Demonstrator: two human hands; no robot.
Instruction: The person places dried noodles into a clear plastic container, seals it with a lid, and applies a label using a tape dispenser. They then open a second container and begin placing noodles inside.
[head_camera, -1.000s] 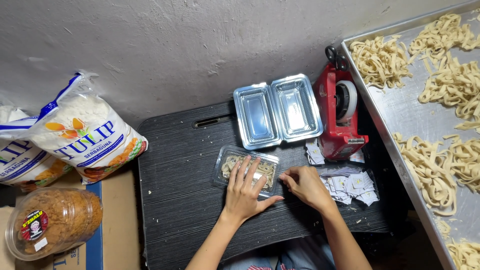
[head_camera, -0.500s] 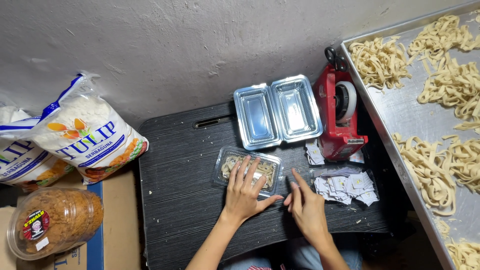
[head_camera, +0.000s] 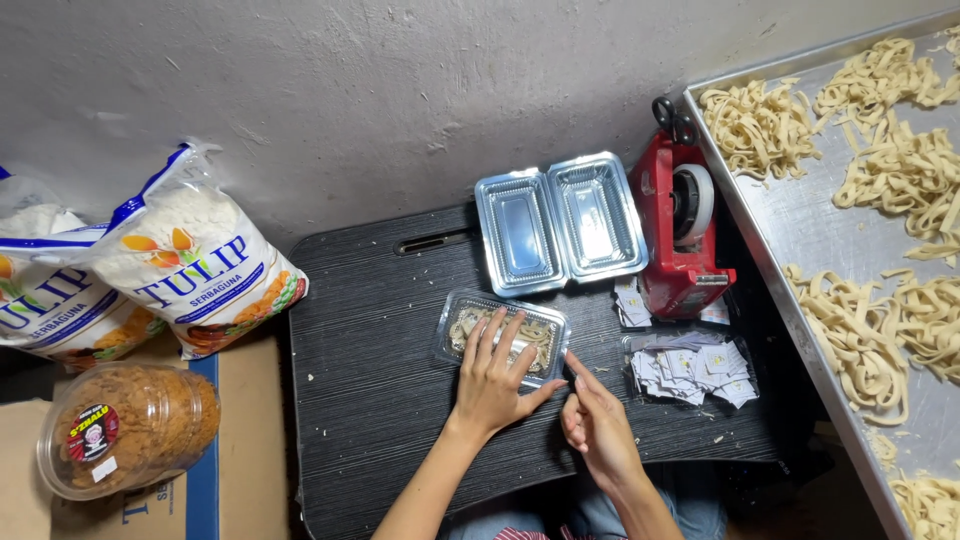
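The left hand (head_camera: 492, 375) is lying flat, palm down, with its fingers spread and pointing away from the body, while the right hand (head_camera: 598, 428) is staying just beside it, turned on its edge, fingers loosely curled and the index finger pointing forward, holding nothing.

Bright even light, sharp, container glare

The left hand (head_camera: 492, 375) covers much of the closed clear container (head_camera: 503, 337); the noodle tray (head_camera: 800, 215) and left flour bag (head_camera: 45, 300) run off frame.
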